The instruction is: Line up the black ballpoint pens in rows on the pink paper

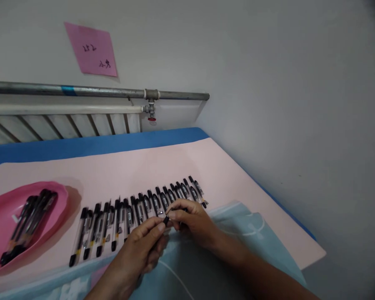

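1. Lower centre: I see the left hand [146, 241] pinching a black pen part [166, 221], seemingly steadying it; the right hand's [192, 217] fingertips pinch its upper end.
2. Lower left: pink bowl [0, 225] contains loose pens [34, 221].
3. Mid-frame: lined-up pens [156, 203], likely within reach.

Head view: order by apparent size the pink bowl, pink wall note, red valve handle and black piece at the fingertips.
1. Pink bowl, though cut off at left
2. Pink wall note
3. Red valve handle and black piece, too alike to rank
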A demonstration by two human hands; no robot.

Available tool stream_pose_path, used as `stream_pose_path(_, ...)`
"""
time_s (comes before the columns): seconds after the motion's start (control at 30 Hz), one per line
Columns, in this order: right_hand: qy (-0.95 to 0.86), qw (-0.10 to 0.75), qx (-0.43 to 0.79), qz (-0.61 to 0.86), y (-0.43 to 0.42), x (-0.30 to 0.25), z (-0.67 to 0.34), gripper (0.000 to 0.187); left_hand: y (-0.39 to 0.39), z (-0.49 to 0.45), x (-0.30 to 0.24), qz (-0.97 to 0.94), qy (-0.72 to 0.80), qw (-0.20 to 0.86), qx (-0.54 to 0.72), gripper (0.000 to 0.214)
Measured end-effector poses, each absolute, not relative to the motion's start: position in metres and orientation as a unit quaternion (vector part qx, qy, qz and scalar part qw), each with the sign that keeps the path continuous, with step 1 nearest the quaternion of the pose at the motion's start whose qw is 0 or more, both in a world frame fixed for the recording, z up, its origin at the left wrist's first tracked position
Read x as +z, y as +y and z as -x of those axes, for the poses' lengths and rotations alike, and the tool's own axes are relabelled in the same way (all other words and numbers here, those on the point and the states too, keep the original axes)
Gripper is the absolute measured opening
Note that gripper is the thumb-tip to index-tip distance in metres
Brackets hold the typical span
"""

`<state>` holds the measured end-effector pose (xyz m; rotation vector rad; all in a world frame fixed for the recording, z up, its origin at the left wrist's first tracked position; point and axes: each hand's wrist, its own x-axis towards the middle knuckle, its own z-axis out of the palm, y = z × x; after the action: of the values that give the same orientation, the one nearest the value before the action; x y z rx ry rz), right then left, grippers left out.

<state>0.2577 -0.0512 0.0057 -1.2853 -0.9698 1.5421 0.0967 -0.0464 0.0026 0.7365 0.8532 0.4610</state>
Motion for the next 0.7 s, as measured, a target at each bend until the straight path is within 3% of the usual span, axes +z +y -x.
stream_pose_path(0.27, -0.353, 0.419, 0.69, 0.472, -0.0515, 0.0055, -0.2571, 0.021, -0.0477, -0.0952, 0.0066, -0.294, 0.388, 0.845, 0.222, 0.026)
stream_pose_path(0.43, -0.391, 0.448, 0.627, 0.503, -0.0538, 0.0089, -0.252, 0.013, -0.0497, -0.0979, 0.0071, -0.336, 0.404, 0.82, 0.227, 0.026)
stream_pose_path(0.7, -0.365, 0.448, 0.661, 0.479, -0.0531, 0.004, -0.2523, 0.017, -0.0483, -0.0942, 0.0056, -0.34, 0.401, 0.823, 0.217, 0.026)
